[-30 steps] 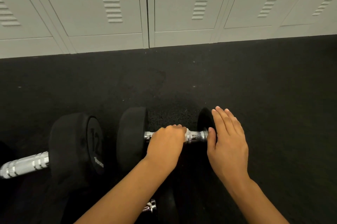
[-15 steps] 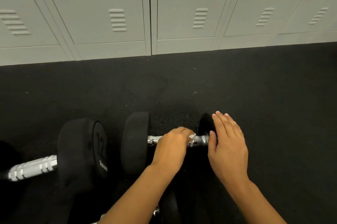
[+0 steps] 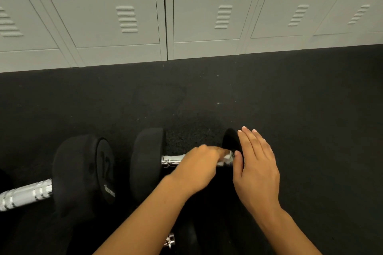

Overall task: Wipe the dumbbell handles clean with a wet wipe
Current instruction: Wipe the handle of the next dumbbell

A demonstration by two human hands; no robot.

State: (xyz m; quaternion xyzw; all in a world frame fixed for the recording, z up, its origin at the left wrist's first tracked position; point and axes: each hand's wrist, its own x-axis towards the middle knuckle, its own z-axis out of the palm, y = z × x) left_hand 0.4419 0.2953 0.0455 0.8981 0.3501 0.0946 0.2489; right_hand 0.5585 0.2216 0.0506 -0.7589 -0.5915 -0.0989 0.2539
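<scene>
A black dumbbell [image 3: 147, 163] with a chrome handle [image 3: 172, 160] lies crosswise on the floor. My left hand [image 3: 199, 169] is closed over the right part of the handle. A blurred bit of white wet wipe [image 3: 227, 159] shows at its fingertips. My right hand [image 3: 257, 169] lies flat, fingers extended, against the dumbbell's right head [image 3: 230, 140], which it mostly hides. A second dumbbell [image 3: 83, 173] marked 12, with a ribbed chrome handle [image 3: 24, 194], lies just to the left.
A third dumbbell's chrome end [image 3: 170, 241] peeks out under my left forearm at the bottom edge. Grey lockers [image 3: 207, 16] line the far side. Black rubber flooring [image 3: 310, 120] spreads ahead and to the right.
My left hand has slid rightward along the handle toward the right head, baring more chrome on the left. My right hand has stayed on the right head.
</scene>
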